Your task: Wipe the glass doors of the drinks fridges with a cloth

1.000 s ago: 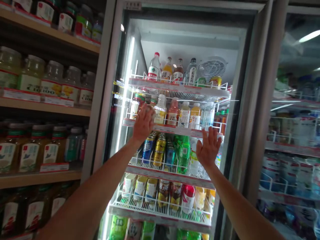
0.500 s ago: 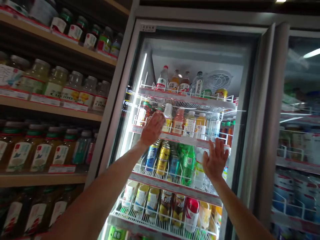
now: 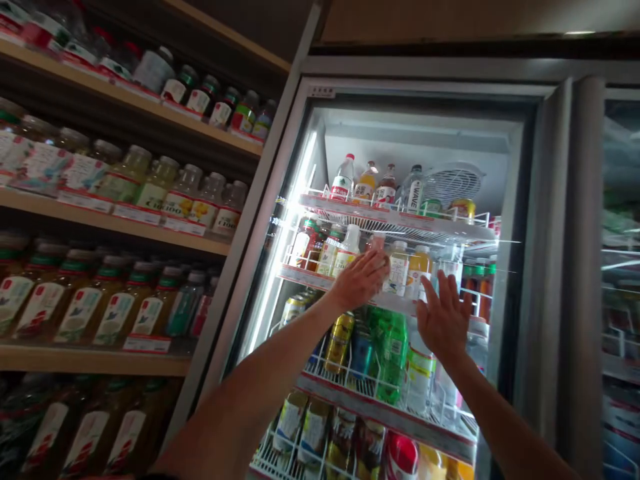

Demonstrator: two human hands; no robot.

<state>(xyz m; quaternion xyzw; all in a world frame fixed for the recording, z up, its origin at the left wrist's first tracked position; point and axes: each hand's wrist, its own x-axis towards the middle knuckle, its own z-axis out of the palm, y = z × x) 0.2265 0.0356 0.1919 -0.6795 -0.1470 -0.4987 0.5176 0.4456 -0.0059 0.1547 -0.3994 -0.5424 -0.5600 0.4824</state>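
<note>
My left hand (image 3: 360, 280) reaches into the lit drinks cooler (image 3: 525, 267) at its second shelf (image 3: 305, 277). Its fingers lie stretched out together against a pink-red bottle (image 3: 377, 243) that stands between a white-capped bottle (image 3: 347, 250) and a pale bottle (image 3: 399, 267). I cannot see them wrapped round it. My right hand (image 3: 443, 317) is held up a little lower and to the right, palm towards the shelves, fingers spread, holding nothing. It is in front of a clear bottle (image 3: 453, 270) and above a green bottle (image 3: 393, 353).
The cooler's top shelf (image 3: 400, 217) carries bottles and cans beside a white fan (image 3: 453, 183). Lower wire shelves hold cans (image 3: 340, 340) and more bottles. Wooden shelves (image 3: 125, 223) on the left are packed with jars and bottles. A second cooler (image 3: 620, 267) stands at the right.
The view has tilted up and left. My left hand has slid right along the second shelf, from the leftmost bottles to the pink-red bottle. My right hand has stayed raised and spread.
</note>
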